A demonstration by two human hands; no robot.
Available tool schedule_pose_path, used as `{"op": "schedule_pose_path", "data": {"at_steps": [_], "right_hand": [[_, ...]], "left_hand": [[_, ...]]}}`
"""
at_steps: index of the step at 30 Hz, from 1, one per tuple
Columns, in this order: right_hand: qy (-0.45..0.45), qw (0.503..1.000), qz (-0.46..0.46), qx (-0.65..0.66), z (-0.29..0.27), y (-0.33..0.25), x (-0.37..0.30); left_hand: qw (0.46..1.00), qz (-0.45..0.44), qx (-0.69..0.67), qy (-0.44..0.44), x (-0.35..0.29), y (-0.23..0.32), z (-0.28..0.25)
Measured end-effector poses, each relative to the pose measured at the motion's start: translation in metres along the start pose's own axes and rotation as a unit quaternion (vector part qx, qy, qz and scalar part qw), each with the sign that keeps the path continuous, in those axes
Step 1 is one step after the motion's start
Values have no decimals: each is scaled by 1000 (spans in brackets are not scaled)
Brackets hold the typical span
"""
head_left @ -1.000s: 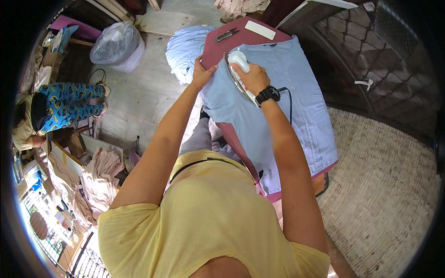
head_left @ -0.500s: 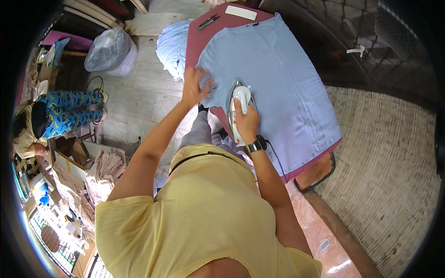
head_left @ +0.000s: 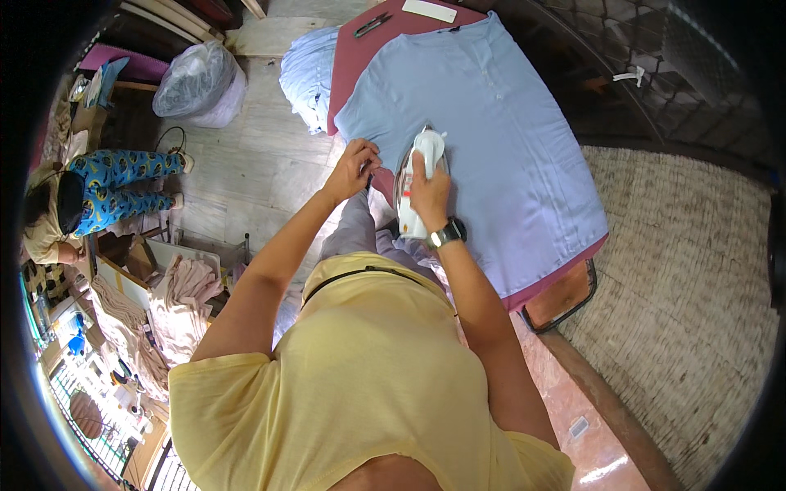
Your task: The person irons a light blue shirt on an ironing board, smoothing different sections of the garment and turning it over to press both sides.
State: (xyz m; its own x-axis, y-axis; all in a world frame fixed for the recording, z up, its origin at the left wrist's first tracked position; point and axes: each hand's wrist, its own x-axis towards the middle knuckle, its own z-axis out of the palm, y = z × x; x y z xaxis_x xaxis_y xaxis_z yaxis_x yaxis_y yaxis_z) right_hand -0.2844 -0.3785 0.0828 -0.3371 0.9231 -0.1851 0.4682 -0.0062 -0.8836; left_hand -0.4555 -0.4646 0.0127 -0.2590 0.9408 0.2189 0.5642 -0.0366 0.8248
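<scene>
A light blue shirt (head_left: 499,180) lies spread over a dark red ironing board (head_left: 358,61). My right hand (head_left: 430,200) grips the handle of a white clothes iron (head_left: 406,214), whose pointed tip faces away from me on the shirt's left part. At the shirt's left edge, by the sleeve, my left hand (head_left: 352,170) has its fingers curled together, pinching the cloth's edge. A watch sits on my right wrist.
Thread snips (head_left: 372,24) and a white card (head_left: 429,10) lie at the board's far end. Beyond its left side is a heap of light blue cloth (head_left: 309,78). A plastic-wrapped bundle (head_left: 201,84) stands on the floor; another person in patterned trousers (head_left: 123,190) is at the far left.
My left hand has come slightly down and its fingers have closed at the shirt's edge. The iron has shifted slightly left and its tip a little farther away from me.
</scene>
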Motion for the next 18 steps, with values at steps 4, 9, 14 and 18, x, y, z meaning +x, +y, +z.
{"op": "schedule_pose_path", "data": {"at_steps": [4, 9, 14, 18], "right_hand": [[-14, 998, 41, 41, -1, -9, 18], [0, 1000, -23, -11, -4, -21, -2], [-35, 991, 2, -130, -11, -28, 74], [-65, 972, -48, -220, -12, -51, 127]], "left_hand": [[1000, 3, -3, 5, -1, -2, 2], [999, -25, -22, 18, -5, 2, 2], [1000, 13, 4, -17, 3, 9, -11], [993, -98, -58, -20, 9, 16, -22]]}}
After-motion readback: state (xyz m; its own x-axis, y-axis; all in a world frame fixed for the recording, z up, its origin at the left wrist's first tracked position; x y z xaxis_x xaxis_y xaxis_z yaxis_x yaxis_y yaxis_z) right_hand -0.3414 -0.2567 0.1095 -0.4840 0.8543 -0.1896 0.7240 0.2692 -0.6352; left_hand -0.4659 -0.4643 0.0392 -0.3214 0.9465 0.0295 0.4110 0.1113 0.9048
